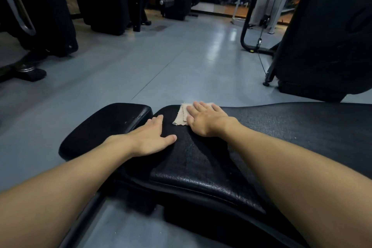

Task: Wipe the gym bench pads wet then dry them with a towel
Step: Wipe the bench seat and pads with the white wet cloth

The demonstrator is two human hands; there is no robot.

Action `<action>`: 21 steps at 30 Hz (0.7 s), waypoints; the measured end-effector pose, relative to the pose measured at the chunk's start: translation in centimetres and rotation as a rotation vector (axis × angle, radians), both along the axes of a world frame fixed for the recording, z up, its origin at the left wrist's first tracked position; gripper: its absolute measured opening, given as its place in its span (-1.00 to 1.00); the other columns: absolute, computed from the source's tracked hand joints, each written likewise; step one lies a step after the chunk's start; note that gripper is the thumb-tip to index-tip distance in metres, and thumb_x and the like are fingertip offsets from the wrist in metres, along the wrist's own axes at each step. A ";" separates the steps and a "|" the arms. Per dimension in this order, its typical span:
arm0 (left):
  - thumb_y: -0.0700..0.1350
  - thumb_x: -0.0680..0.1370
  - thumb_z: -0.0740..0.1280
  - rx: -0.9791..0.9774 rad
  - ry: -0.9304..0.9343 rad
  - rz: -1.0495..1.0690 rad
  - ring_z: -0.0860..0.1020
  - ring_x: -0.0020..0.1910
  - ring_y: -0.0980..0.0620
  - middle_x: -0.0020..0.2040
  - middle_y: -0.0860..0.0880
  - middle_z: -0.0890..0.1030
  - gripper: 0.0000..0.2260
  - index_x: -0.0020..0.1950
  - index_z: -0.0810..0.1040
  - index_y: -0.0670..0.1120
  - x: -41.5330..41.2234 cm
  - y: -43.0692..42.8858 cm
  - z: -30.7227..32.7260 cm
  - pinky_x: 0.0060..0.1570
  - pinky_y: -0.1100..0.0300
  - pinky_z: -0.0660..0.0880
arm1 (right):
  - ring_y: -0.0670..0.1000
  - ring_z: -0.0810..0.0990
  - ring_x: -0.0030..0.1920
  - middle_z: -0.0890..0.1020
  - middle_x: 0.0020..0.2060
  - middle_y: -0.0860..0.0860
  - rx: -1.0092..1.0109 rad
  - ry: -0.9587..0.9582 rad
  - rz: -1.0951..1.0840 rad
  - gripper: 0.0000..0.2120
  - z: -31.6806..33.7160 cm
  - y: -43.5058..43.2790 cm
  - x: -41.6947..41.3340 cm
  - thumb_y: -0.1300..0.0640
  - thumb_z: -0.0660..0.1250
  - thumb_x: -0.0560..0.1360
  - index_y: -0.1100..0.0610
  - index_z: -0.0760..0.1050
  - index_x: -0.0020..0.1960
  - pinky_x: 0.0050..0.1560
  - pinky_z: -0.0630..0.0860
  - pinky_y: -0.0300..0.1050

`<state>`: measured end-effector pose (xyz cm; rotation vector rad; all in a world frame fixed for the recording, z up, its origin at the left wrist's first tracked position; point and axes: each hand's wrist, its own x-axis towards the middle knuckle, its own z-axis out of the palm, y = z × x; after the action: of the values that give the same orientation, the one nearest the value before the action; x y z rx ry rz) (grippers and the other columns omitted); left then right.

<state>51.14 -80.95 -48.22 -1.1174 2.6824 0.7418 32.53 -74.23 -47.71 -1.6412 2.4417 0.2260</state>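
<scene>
- Bench pad, long, black and textured, is lying across the foreground, with a smaller seat pad sitting just beside its left end.
- Cloth is lying on the pad's far edge. It is looking thin and limp, best driven under a flat palm.
- Right hand is pressing it down, grip spread flat.
- Left hand is resting on the pad, grip open, holding nothing.
- Grey floor is stretching beyond.

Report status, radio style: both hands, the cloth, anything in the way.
Left hand flat on long black textured bench pad. Right hand flat, pressing thin beige cloth onto same pad. Small smooth black pad alongside; nothing blocking the wipe.
</scene>
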 end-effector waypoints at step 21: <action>0.58 0.30 0.16 -0.150 -0.155 -0.378 0.05 0.55 -0.29 0.57 -0.17 0.11 -0.05 0.57 -0.02 0.20 -12.4 11.1 4.9 0.39 -0.31 0.17 | 0.04 -0.13 0.60 -0.03 0.61 0.06 -0.034 0.086 -0.266 -0.50 4.1 13.5 -12.3 -0.05 -0.15 0.65 -0.07 0.03 0.58 0.52 -0.20 0.27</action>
<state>38.77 -69.88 -43.36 -0.6296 2.7297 0.3804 20.18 -60.77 -43.66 -1.3247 2.7073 0.2194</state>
